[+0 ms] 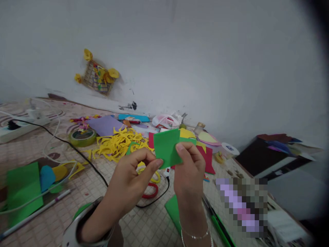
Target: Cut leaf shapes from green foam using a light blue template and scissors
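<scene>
Both of my hands hold a green piece of paper [168, 148] up above the table; a faint fold line runs down it. My left hand [135, 178] pinches its lower left corner between thumb and forefinger. On the right edge, my right hand [190, 168] grips it with the thumb in front. Below the paper lie a red loop handle [150, 191] and a yellow loop handle [155, 177], partly hidden by my left hand. Another green sheet [173, 211] sits under my right wrist. Beside that wrist is a long green-and-black tool [218, 219], its kind unclear.
A heap of yellow paper scraps [120, 144] lies behind my hands, beside a tape roll [82, 136]. Red paper [208, 159] is at the right. A black cable [77, 149] crosses from the power strip [23, 128]. A dark box [262, 154] stands far right.
</scene>
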A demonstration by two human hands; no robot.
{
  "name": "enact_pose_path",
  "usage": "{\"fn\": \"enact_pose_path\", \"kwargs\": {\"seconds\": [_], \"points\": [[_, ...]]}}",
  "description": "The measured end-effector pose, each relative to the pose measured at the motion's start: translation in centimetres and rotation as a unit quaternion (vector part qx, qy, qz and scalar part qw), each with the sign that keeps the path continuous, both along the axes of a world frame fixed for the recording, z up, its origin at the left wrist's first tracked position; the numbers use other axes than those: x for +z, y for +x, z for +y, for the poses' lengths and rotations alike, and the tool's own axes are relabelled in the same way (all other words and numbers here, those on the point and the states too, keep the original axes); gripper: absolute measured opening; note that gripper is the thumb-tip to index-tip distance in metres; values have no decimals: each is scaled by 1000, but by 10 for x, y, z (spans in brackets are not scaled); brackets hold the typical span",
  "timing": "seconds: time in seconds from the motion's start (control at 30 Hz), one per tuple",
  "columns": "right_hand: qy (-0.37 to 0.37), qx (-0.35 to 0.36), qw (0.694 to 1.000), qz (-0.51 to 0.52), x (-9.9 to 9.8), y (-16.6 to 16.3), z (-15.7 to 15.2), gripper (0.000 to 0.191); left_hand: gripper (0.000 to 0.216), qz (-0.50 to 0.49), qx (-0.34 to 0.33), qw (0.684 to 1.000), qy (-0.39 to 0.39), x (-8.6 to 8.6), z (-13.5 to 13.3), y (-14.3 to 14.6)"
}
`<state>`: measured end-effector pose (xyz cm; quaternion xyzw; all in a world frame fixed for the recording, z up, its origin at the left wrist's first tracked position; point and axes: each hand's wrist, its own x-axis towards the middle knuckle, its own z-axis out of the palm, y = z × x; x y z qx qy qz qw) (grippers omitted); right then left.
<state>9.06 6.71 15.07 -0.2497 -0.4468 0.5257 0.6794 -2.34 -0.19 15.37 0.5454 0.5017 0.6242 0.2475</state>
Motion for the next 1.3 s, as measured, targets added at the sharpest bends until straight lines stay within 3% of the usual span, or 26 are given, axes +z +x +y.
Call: {"fn": "enact_pose_path", "kwargs": {"seconds": [0.37, 0.5, 0.63, 0.83, 1.1, 1.3], "points": [[-10, -13, 1000, 9, 1, -1, 1, 15, 21, 0, -19, 1000, 1, 1, 2, 2], [4, 17, 1000, -5, -2, -2, -3, 15, 11, -116, -4, 993, 17, 0, 3, -1], [23, 61, 998, -23, -6, -4, -7, 13, 9, -271, 38, 960, 65, -1, 3, -5], [36, 68, 997, -25, -8, -7, -7, 12, 12, -334, 31, 940, 66, 4, 5, -4], [18, 69, 996, -44, -13, -11, -10, 13, 13, -354, 57, 930, 79, 8, 2, -8], [79, 59, 993, -63, -8, -11, -19, 12, 7, -285, 17, 955, 86, 16, -13, -14]]}}
